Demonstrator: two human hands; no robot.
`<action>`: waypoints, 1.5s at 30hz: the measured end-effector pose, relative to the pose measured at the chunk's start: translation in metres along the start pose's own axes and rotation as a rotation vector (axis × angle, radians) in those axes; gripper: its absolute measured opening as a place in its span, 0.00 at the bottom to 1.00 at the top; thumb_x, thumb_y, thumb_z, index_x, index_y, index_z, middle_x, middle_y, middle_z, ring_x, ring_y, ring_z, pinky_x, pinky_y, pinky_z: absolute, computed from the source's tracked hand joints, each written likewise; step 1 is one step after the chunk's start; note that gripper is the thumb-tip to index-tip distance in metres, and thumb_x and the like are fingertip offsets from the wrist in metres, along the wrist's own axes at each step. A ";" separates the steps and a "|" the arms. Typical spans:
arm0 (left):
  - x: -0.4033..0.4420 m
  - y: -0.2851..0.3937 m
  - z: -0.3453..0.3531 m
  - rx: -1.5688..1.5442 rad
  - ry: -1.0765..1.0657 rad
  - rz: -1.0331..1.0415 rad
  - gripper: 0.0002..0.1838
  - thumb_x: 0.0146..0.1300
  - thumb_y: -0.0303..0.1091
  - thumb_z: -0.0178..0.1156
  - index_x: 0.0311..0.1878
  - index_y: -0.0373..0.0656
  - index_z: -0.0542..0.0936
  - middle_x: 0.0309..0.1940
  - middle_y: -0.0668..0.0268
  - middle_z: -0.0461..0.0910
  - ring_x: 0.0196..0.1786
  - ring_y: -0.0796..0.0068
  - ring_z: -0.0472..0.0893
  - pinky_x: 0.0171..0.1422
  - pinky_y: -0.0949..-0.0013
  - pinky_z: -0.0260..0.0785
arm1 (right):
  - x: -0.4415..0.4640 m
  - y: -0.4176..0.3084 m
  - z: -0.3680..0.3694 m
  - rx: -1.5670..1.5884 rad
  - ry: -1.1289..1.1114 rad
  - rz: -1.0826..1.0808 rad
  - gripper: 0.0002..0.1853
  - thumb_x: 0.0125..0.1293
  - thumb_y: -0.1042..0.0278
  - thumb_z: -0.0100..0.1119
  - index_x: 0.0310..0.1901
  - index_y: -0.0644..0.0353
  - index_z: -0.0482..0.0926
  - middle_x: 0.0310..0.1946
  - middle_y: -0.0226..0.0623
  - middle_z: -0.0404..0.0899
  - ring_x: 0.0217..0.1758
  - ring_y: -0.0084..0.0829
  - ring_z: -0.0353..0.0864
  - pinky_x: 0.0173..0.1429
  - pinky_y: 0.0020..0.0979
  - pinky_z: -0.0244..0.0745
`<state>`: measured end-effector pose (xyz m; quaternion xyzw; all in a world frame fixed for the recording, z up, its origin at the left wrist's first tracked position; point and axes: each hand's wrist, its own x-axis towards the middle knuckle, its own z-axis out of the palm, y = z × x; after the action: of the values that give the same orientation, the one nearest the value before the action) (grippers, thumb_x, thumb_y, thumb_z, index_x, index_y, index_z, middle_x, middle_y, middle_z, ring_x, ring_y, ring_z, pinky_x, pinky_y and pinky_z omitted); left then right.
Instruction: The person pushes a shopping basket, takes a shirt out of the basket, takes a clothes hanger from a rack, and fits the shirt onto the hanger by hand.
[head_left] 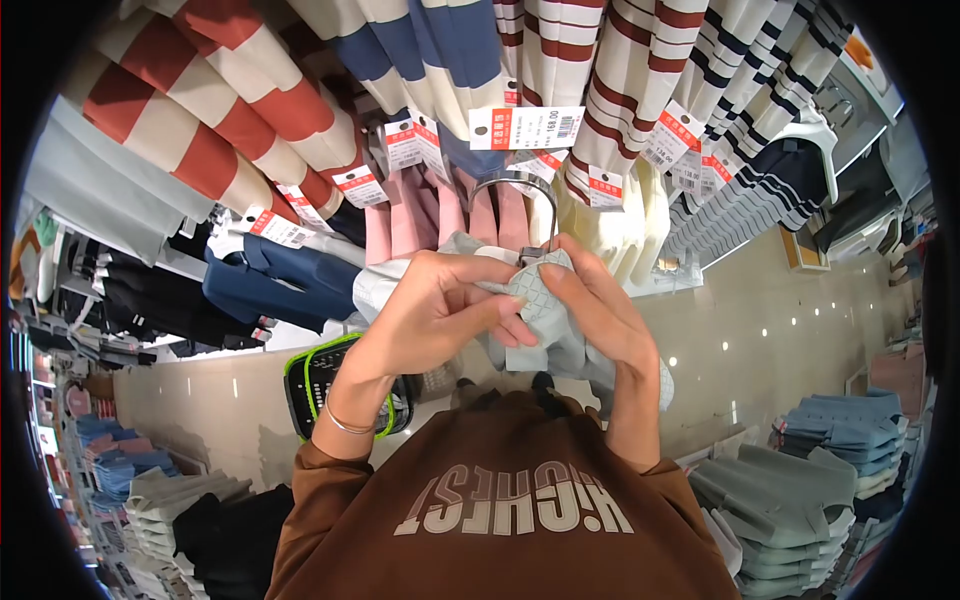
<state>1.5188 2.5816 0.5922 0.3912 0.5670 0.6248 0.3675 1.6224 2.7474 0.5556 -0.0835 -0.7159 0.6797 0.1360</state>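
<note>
A pale grey-green garment (540,305) with a patterned collar hangs in front of my chest. The metal hook of its hanger (550,205) rises above the collar toward the rack. My left hand (435,310), with a bracelet at the wrist, has its fingers bent in at the collar's left side, thumb pressed toward the fingertips. On the other side, my right hand (600,305) grips the collar between its thumb and the fingers behind it. The lower part of the garment is partly hidden behind my hands and forearms.
Striped garments (560,60) with price tags (527,128) hang close above my hands. Pink garments (410,215) and cream garments (625,225) hang just beyond. A black basket with green trim (300,385) stands on the floor at left. Folded clothes (775,495) are stacked at lower right.
</note>
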 end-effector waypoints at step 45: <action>0.016 -0.029 0.036 0.007 0.202 0.031 0.08 0.67 0.22 0.55 0.48 0.30 0.77 0.37 0.63 0.82 0.34 0.68 0.86 0.36 0.73 0.80 | -0.024 0.045 -0.062 0.160 0.201 0.053 0.32 0.76 0.43 0.28 0.38 0.70 0.69 0.29 0.29 0.67 0.36 0.24 0.59 0.42 0.31 0.63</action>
<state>1.5444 2.6139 0.5666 0.3361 0.5975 0.6646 0.2972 1.6613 2.8017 0.5115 -0.1588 -0.6396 0.7263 0.1952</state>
